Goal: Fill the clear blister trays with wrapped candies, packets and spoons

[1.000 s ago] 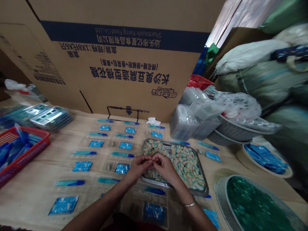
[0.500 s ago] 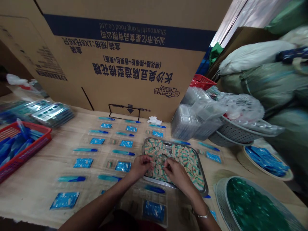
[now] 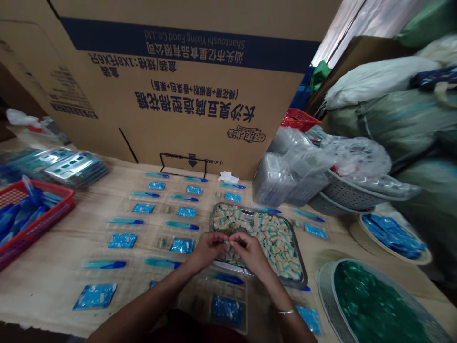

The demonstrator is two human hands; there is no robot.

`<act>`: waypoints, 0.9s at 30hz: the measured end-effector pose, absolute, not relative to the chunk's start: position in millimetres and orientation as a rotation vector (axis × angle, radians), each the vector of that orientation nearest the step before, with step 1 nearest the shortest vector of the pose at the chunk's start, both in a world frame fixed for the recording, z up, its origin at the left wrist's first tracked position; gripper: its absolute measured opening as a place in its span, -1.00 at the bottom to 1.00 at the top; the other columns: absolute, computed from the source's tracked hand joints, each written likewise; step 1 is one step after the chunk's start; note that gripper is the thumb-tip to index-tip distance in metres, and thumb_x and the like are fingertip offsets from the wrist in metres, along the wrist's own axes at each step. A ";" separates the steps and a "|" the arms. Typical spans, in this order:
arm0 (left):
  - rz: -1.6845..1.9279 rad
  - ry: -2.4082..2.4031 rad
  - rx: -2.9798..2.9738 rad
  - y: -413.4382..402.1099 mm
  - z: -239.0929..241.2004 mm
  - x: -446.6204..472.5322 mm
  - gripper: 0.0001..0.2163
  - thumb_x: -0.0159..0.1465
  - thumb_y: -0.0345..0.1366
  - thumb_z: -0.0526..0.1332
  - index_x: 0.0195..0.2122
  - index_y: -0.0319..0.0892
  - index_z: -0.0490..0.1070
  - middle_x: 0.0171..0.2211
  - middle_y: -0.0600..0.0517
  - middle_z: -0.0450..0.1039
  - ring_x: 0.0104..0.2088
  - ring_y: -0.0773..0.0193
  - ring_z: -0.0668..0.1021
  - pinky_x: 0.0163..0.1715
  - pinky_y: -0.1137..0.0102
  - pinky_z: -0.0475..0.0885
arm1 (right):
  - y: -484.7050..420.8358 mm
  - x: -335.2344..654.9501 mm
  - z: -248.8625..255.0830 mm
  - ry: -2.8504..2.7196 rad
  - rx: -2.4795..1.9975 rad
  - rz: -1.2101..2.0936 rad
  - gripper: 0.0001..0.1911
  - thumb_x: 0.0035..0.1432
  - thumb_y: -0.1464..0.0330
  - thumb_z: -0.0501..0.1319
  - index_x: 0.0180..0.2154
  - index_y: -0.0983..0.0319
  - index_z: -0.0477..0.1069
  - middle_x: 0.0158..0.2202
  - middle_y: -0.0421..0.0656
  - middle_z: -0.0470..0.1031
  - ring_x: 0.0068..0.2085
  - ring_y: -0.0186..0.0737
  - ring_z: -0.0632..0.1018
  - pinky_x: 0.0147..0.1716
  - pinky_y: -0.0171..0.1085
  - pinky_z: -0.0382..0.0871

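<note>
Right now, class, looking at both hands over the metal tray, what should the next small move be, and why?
Perhaps draw the left hand and right hand gently apart, low over the metal tray. Their fingertips meet there; anything pinched is too small to tell, but loose striped pieces lie beneath, so a drop would likely land among them.

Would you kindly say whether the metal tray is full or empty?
Fairly full: striped pieces cover most of the visible tray; metal shows near its far edge.
</note>
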State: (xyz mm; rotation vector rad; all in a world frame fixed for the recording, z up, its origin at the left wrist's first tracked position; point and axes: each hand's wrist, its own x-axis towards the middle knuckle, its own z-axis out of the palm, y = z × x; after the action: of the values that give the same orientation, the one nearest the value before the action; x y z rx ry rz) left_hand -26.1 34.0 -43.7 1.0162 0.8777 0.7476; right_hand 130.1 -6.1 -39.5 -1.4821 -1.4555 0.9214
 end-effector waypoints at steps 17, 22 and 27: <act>0.786 0.916 0.986 34.3 -45.0 -21.8 -0.79 -0.19 -0.28 0.41 -0.52 -0.21 0.48 -0.60 0.12 0.44 -0.61 0.33 0.49 -0.55 0.44 0.40 | -3.2 162.7 -23.6 -1.899 -1.689 0.728 -0.91 -0.02 0.50 0.13 -0.44 0.20 0.33 -0.54 -0.29 0.32 -0.50 -0.32 0.35 -0.46 -0.35 0.19; 0.869 0.933 0.966 31.8 -41.5 -19.4 -0.77 -0.16 -0.26 0.41 -0.49 -0.21 0.47 -0.57 0.09 0.47 -0.55 0.31 0.49 -0.47 0.42 0.42 | -7.1 139.7 -20.5 -1.358 -1.436 1.041 -0.80 0.09 0.19 0.16 -0.39 0.20 0.34 -0.52 -0.24 0.37 -0.48 -0.30 0.42 -0.50 -0.34 0.31; 1.022 0.958 0.917 29.6 -32.8 -23.6 -0.75 -0.14 -0.22 0.42 -0.45 -0.21 0.49 -0.50 0.06 0.53 -0.48 0.28 0.52 -0.42 0.43 0.41 | -4.0 98.6 -28.7 -1.037 -1.419 1.095 -0.63 -0.10 0.04 0.29 -0.51 0.19 0.29 -0.61 -0.26 0.36 -0.56 -0.27 0.44 -0.59 -0.33 0.30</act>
State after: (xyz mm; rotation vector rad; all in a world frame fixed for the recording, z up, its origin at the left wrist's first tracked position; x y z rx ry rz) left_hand -23.6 29.6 -32.8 0.9170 0.9580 1.0217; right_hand 98.6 -4.0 -28.7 -1.4187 -1.0370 1.0951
